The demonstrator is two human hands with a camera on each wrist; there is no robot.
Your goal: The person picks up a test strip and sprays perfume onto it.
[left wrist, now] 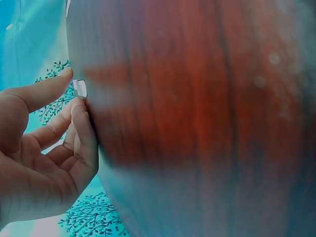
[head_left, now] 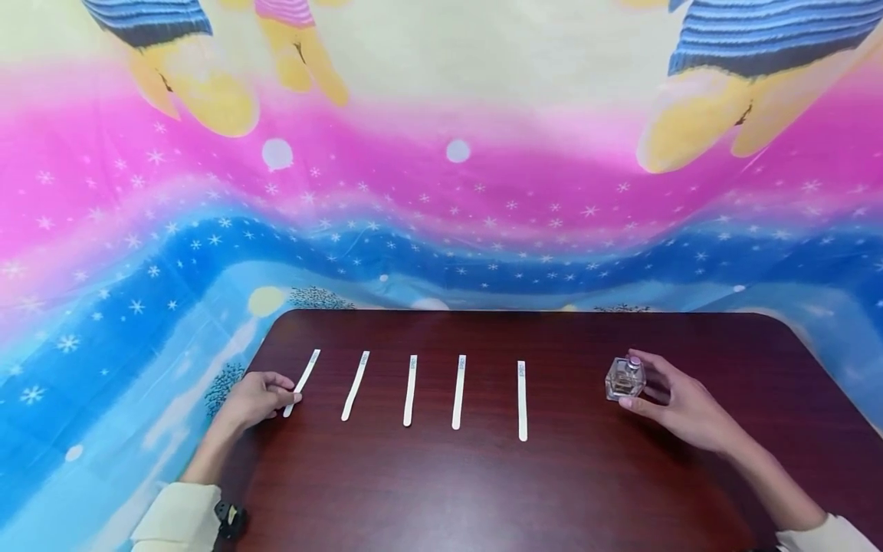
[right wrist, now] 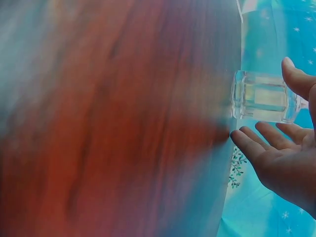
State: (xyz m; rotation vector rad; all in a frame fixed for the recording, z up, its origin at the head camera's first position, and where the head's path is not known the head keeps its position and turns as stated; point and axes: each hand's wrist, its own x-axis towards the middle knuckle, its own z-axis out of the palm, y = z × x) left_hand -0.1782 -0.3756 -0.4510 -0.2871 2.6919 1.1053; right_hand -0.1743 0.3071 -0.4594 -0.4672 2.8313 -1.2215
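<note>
Several narrow white strips with rounded near ends and small printed marks at their far ends lie in a row on the dark wooden table. Over the leftmost strip reaches my left hand. Its thumb and forefinger stand apart on either side of the strip's end in the left wrist view. To the right, a small faceted glass perfume bottle with pale liquid and a pinkish top stands upright. My right hand is spread around it, thumb at one side, the other fingers extended with a gap to the glass.
The other strips, among them a middle one and the rightmost, lie spaced apart between my hands. Behind the reddish-brown table hangs a colourful printed cloth. A dark band sits at my left sleeve.
</note>
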